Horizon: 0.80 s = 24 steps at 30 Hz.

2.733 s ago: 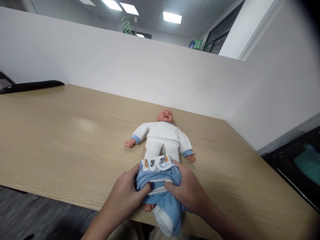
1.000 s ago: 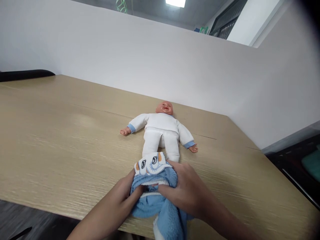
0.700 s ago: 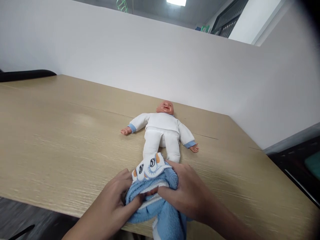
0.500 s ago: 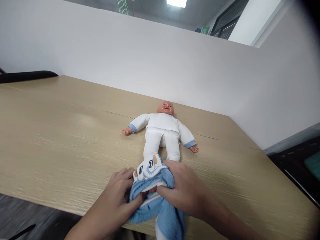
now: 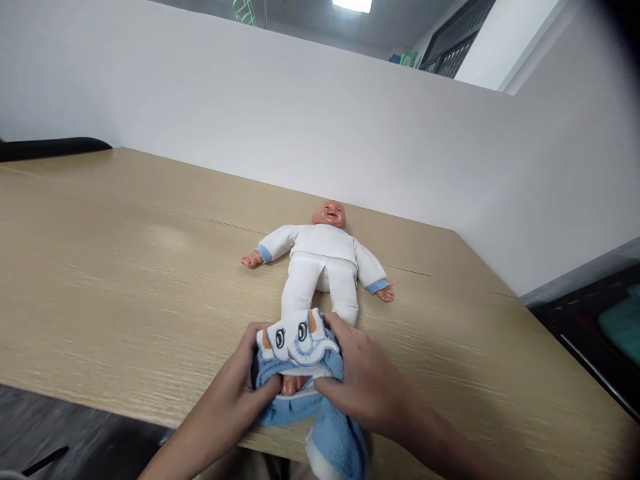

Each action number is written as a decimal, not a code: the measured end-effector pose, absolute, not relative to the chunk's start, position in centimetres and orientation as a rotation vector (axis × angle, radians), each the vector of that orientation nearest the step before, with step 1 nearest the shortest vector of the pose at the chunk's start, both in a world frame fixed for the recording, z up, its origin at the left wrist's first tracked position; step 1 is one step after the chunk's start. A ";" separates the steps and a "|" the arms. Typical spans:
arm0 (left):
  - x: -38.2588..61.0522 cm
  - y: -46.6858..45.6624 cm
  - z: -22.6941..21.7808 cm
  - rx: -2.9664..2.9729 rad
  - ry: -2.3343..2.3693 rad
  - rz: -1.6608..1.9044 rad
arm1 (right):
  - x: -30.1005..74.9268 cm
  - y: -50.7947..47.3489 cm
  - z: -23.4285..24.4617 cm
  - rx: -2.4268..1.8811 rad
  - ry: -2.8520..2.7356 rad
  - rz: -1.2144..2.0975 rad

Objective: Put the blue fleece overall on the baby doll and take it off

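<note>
We face a white wall (image 5: 280, 120) behind a pale wood table (image 5: 125, 300). Over the wall we see a lit ceiling lamp (image 5: 353, 5) and a dark-framed window (image 5: 456, 41). Grey floor (image 5: 37, 420) shows at lower left; on our right is a black object (image 5: 563, 317), its kind unclear.

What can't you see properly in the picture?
In the head view:
Lower legs of the doll: hidden behind the blue cloth.
Most fingertips of the left hand and right hand: behind the cloth.
Cloth's lowest end: cut off by the bottom edge.
Teal thing: cut by the right edge, blurred.
</note>
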State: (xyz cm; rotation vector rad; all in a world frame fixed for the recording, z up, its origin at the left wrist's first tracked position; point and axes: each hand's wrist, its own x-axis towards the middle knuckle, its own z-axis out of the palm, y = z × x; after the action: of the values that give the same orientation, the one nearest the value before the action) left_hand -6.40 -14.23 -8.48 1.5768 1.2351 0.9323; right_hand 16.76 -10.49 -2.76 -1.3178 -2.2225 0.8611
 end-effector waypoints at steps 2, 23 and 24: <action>-6.4 -14.2 -8.5 1.500 1.229 1.007 | 16.6 -10.3 -2.9 -1.311 -2.177 0.882; -11.2 -7.8 -3.8 1.770 1.326 0.695 | 20.3 -3.9 -3.9 -0.820 -1.712 1.554; -11.6 -7.8 -3.7 1.795 1.311 0.649 | 20.8 -3.9 -4.3 -0.826 -1.634 1.609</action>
State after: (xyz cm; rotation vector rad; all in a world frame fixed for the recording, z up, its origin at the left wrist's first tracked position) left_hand -11.57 -7.82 -3.70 1.7948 1.3111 0.6490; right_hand 20.80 -3.89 -4.31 -0.8259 -1.6343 1.6093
